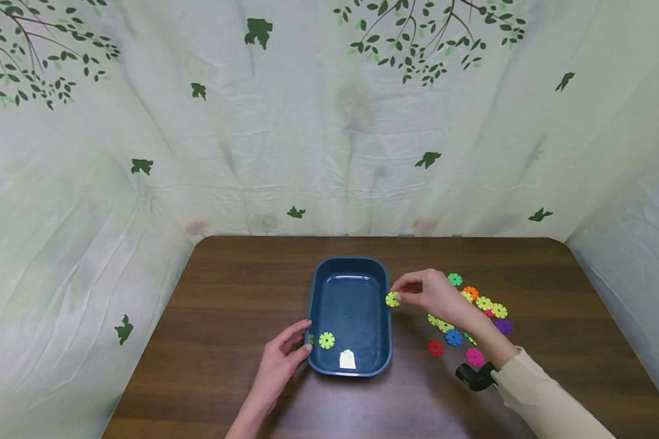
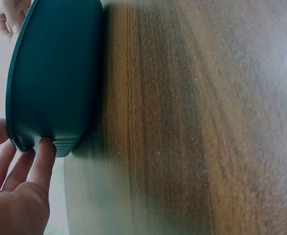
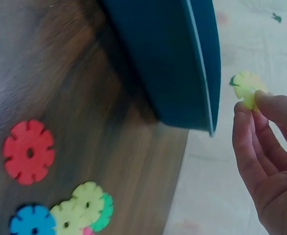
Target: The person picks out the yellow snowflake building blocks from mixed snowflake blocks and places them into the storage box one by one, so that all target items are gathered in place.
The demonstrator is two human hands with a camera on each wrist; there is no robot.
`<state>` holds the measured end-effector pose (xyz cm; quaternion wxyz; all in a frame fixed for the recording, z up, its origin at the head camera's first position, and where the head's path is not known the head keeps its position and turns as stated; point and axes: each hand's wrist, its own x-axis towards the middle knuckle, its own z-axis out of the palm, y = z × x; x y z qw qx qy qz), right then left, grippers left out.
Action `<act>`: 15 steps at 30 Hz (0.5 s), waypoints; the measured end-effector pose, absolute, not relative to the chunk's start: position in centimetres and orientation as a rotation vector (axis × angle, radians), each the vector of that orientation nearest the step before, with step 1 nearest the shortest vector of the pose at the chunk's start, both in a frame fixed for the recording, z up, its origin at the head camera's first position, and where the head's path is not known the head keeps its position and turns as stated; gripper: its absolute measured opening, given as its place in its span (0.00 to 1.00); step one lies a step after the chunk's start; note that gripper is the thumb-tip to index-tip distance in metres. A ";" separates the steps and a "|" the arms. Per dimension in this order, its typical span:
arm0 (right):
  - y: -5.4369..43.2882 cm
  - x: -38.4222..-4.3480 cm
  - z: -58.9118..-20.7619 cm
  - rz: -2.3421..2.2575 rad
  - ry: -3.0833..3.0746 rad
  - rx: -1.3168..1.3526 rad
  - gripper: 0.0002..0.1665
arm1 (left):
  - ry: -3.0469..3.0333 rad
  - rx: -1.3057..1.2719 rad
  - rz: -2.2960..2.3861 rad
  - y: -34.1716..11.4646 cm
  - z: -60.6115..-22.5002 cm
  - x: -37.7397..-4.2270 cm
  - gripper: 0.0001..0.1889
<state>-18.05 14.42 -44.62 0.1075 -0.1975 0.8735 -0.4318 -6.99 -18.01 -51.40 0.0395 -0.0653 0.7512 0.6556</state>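
Observation:
A blue rectangular tray (image 1: 351,317) sits on the table, with one yellow notched plastic disc (image 1: 326,340) lying inside near its left wall. My left hand (image 1: 281,358) holds the tray's left side. In the left wrist view its fingers (image 2: 44,154) press the outer wall while the thumb lies at the rim. Between thumb and fingertips, my right hand (image 1: 436,296) pinches another yellow disc (image 3: 247,89), raised at the tray's right rim. Loose discs lie under and around the right forearm, among them a red one (image 1: 435,347), a blue one (image 1: 453,338) and a pink one (image 1: 475,356).
More discs lie farther right on the brown table (image 1: 225,317), including a purple one (image 1: 503,327), an orange one (image 1: 471,292) and a green one (image 1: 454,279). A white label (image 1: 348,359) shows at the tray's near end. Behind the table hangs a leaf-printed curtain (image 1: 329,152).

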 end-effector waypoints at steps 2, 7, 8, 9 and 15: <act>13.9 -18.2 -44.3 -1.258 2.564 -0.611 0.06 | 2.303 -0.200 2.011 -18.0 -51.4 -7.0 0.23; 12.7 -18.5 -43.8 -1.240 2.527 -0.696 0.08 | 2.302 -0.198 2.020 -18.1 -51.6 -7.0 0.23; 12.5 -18.6 -43.8 -1.235 2.515 -0.709 0.08 | 2.301 -0.200 2.022 -18.1 -51.6 -7.0 0.23; 12.3 -18.7 -43.8 -1.229 2.502 -0.720 0.08 | 2.302 -0.200 2.021 -18.1 -51.6 -7.0 0.23; 11.2 -19.3 -43.6 -1.203 2.454 -0.775 0.09 | 2.309 -0.194 2.018 -18.1 -51.6 -7.0 0.23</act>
